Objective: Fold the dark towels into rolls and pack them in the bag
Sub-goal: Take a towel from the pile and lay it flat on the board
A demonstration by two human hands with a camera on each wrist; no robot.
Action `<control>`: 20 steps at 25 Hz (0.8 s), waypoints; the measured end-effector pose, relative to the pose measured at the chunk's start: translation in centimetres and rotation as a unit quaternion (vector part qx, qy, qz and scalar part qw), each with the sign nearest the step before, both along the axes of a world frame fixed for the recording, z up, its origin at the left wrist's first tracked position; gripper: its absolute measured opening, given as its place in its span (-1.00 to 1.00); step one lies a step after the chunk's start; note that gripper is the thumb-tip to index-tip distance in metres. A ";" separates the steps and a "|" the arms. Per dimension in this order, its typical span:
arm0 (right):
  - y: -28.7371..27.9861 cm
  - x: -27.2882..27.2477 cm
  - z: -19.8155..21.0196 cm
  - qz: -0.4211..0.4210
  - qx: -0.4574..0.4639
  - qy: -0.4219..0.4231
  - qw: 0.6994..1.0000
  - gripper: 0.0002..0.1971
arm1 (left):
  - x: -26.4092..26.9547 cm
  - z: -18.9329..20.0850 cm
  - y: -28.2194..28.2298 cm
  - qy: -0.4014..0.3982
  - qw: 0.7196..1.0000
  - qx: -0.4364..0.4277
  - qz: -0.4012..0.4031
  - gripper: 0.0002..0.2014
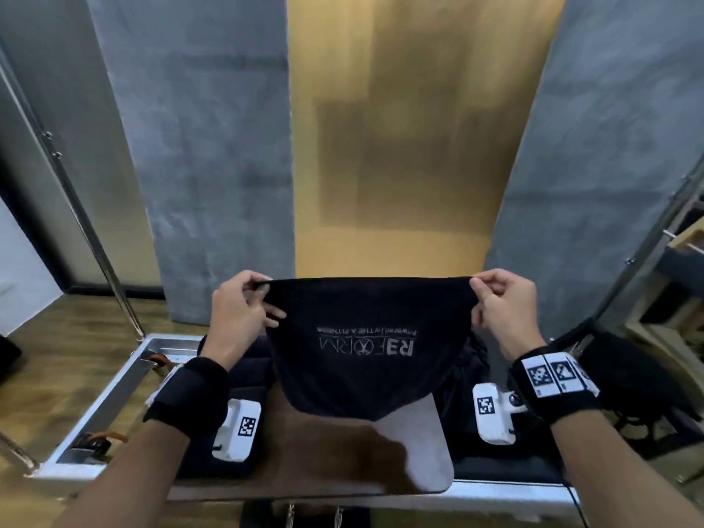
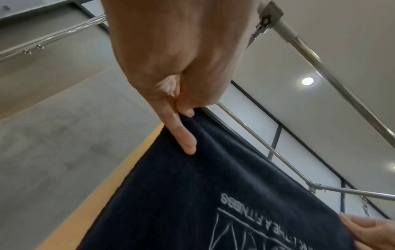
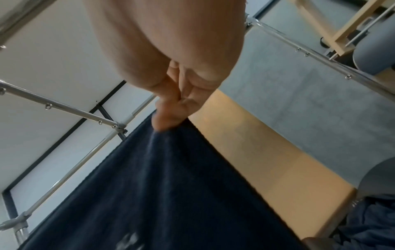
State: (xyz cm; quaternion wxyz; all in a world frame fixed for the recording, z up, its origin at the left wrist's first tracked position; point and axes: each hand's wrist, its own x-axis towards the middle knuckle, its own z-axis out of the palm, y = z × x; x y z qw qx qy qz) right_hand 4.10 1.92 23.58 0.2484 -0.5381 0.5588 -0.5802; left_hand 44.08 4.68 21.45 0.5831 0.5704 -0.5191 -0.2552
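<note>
Both hands (image 1: 369, 310) pinch dark towel (image 1: 365, 360) corners, spread above table (image 1: 411, 459).

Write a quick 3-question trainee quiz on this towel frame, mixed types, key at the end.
1. True or false: the dark towel lies flat on the brown board.
2. Which hand pinches a top corner of the towel? A) only the left hand B) only the right hand C) both
3. Fill in: seen from the head camera, the towel's printed logo reads ____.

Key: 1 false, it hangs in the air with its lower edge just over the board. 2 C. 3 upside down.
</note>
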 end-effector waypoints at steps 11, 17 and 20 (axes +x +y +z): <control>4.6 0.2 0.2 0.013 0.030 0.019 0.999 -0.76 | 1.0 -0.7 4.3 -0.028 0.999 -0.013 0.029 -0.72; 4.7 1.6 -0.3 0.075 -0.004 -0.092 0.993 -0.77 | 0.4 -1.3 4.7 0.042 0.998 -0.038 -0.040 -0.78; 5.1 1.2 -0.3 0.042 0.039 -0.047 0.997 -0.89 | 1.5 -1.3 5.0 0.040 0.999 -0.010 -0.015 -0.80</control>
